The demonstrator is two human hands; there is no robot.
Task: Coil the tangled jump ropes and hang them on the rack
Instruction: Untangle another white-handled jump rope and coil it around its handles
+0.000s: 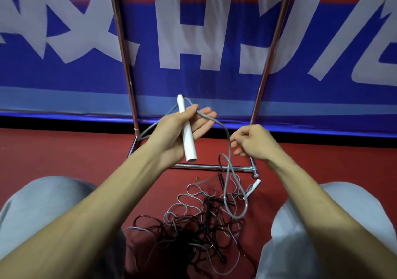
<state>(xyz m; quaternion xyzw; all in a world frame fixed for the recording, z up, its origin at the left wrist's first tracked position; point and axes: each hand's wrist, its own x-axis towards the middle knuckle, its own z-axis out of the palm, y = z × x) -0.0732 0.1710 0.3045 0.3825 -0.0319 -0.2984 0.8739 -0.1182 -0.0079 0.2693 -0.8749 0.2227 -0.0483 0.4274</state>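
Jump ropes [193,225] tangled on floor [75,154], rack base [204,167] at far edge

This looks like a sports hall or gym. A red sport-type floor [64,150] lies under the chrome rack [206,167]. A blue banner [214,81] with big white lettering hangs just behind the rack, and tangled jump ropes [193,225] lie in front of it.

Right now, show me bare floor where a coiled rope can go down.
Bare red floor lies left of the chrome rack base, between blue banner and left knee; likewise right of it, before the right knee. Crowded: the tangled grey and black ropes fill the floor between the knees.
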